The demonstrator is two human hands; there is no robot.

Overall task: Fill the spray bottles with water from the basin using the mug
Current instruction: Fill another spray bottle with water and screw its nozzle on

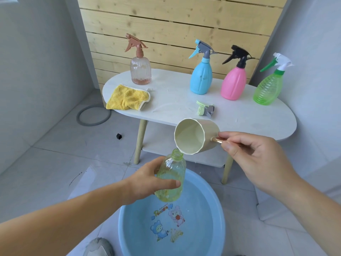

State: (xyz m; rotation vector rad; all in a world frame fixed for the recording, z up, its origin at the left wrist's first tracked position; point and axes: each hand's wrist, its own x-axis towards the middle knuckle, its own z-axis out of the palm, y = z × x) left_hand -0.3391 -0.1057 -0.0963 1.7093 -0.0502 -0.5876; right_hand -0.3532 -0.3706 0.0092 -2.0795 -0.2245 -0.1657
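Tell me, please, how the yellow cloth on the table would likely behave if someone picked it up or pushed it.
The yellow cloth lies crumpled in soft folds on the table, so it would probably hang limp. Its fluffy pile suggests it is light and easy to grip. Pushed, it would likely bunch up rather than slide whole.

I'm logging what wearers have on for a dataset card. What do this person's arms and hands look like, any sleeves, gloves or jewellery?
Both forearms are bare to the frame edge, with no sleeves in view. The left hand and right hand are ungloved; no watch, bracelet or ring shows.
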